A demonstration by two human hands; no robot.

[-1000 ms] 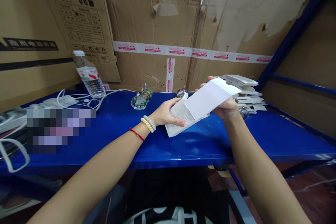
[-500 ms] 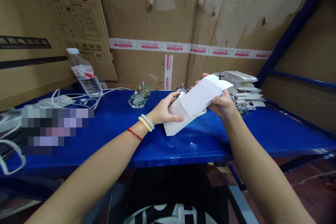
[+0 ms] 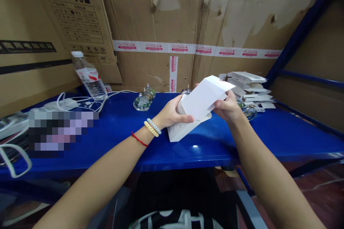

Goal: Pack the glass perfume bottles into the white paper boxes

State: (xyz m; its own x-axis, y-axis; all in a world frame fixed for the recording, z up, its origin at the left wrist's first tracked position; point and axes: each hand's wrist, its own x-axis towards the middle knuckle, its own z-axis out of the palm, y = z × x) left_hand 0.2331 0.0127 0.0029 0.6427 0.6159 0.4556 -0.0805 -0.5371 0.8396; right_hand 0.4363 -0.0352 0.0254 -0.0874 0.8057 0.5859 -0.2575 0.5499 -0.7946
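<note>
My left hand [image 3: 176, 112] is closed around a white carton [image 3: 181, 130] with small print on its side, tilted just above the table's front part. A plain white paperboard piece [image 3: 205, 96], box-like with a flap at its upper end, overlaps the carton's upper end. My right hand [image 3: 228, 105] grips that plain piece from the right, thumb in front, its other fingers mostly hidden behind. Whether the piece sits inside the carton or over it, I cannot tell. Behind the hands stands a small glass bottle [image 3: 186, 90], partly covered.
More glass bottles [image 3: 142, 102] stand left of centre, others [image 3: 249, 113] beside my right wrist. Flattened white cartons [image 3: 249, 87] are piled at the right. A tilted water bottle [image 3: 91, 78], white cables [image 3: 63, 104] and a power strip lie left on the blue table [image 3: 115, 128]. Cardboard walls the back.
The plain white piece has shifted down and left, covering more of the printed carton. Both hands keep their grip and have come slightly closer together.
</note>
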